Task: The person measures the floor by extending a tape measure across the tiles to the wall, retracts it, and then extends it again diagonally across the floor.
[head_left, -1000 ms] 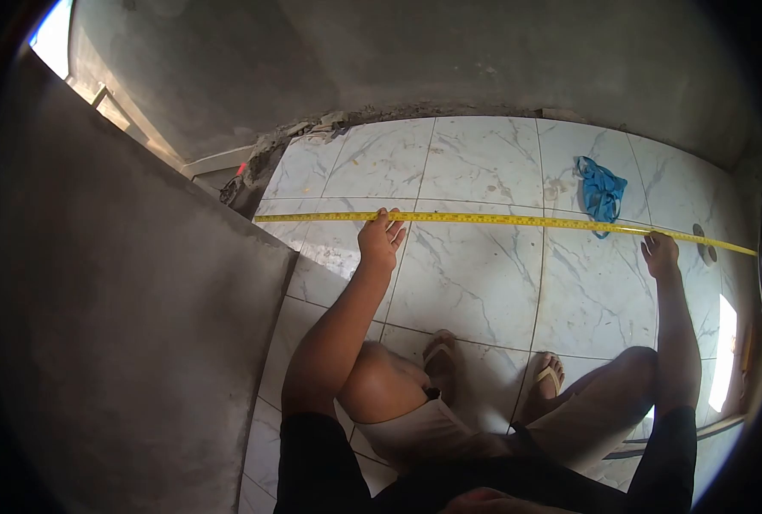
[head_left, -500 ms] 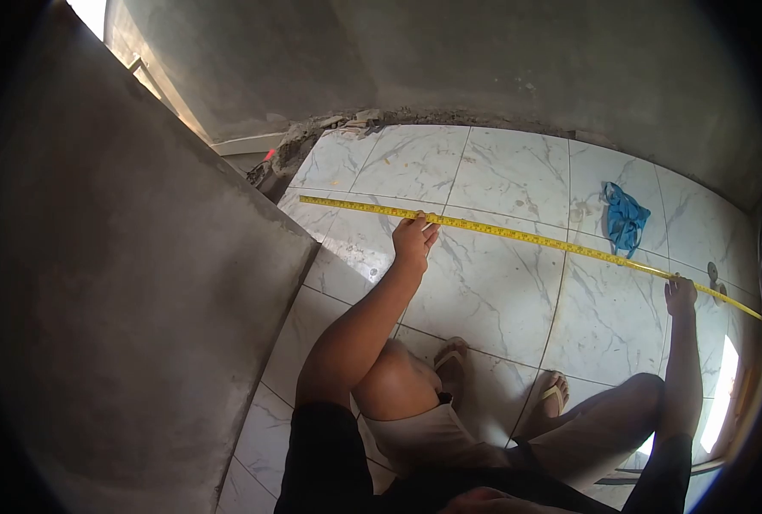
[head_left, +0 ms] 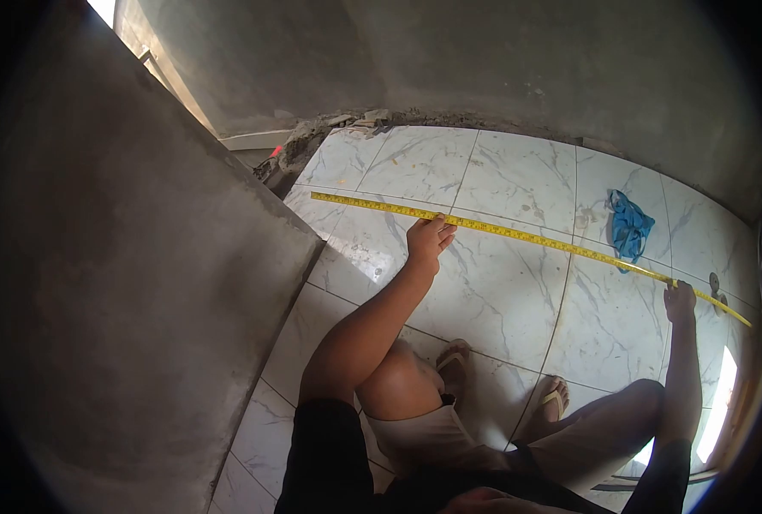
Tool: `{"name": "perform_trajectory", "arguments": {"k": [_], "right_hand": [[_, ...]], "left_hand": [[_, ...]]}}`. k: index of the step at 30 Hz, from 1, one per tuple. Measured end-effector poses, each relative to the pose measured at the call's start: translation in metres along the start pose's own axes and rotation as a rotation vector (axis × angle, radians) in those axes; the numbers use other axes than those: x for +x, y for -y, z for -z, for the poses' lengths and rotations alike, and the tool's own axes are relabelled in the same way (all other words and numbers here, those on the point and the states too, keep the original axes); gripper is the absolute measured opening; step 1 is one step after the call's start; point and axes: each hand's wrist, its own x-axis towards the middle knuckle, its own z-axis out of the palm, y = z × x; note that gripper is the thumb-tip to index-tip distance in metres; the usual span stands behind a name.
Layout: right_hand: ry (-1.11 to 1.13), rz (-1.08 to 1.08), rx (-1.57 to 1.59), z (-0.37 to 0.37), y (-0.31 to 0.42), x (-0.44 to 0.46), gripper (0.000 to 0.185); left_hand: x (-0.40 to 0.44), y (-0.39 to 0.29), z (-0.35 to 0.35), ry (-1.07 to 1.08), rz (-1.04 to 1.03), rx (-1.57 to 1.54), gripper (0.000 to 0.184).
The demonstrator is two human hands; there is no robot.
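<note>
Yellow measuring tape [head_left: 518,234] — markings [head_left: 379,206] unreadably small.

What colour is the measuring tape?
The measuring tape is yellow with dark markings, in the head view.

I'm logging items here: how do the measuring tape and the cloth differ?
The measuring tape is yellow; the cloth is blue. The tape runs long and narrow; the cloth lies bunched up. The left hand and right hand hold the tape; neither holds the cloth. Both show against the tiled floor.

Yellow measuring tape [head_left: 518,234] extended; slanting across tiles [head_left: 501,295].
</note>
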Motion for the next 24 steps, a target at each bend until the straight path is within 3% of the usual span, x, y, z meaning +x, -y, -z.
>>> {"name": "perform_trajectory", "arguments": {"k": [5,12,15,24], "right_hand": [[0.075,0.052,-0.106,0.016,-0.009,0.019,0.026],[0.075,-0.136,0.109,-0.011,0.006,0.001,0.020],[-0.255,-0.147,0.208,-0.072,0.037,-0.052,0.013],[-0.303,-0.127,0.197,-0.087,0.044,-0.061,0.017]], "left_hand": [[-0.006,0.000,-0.005,0.016,0.034,-0.013,0.011],[-0.010,-0.001,-0.011,0.072,0.048,0.004,0.011],[-0.007,-0.001,-0.010,0.081,0.041,-0.006,0.011],[-0.007,0.000,-0.009,0.078,0.035,0.008,0.012]]}}
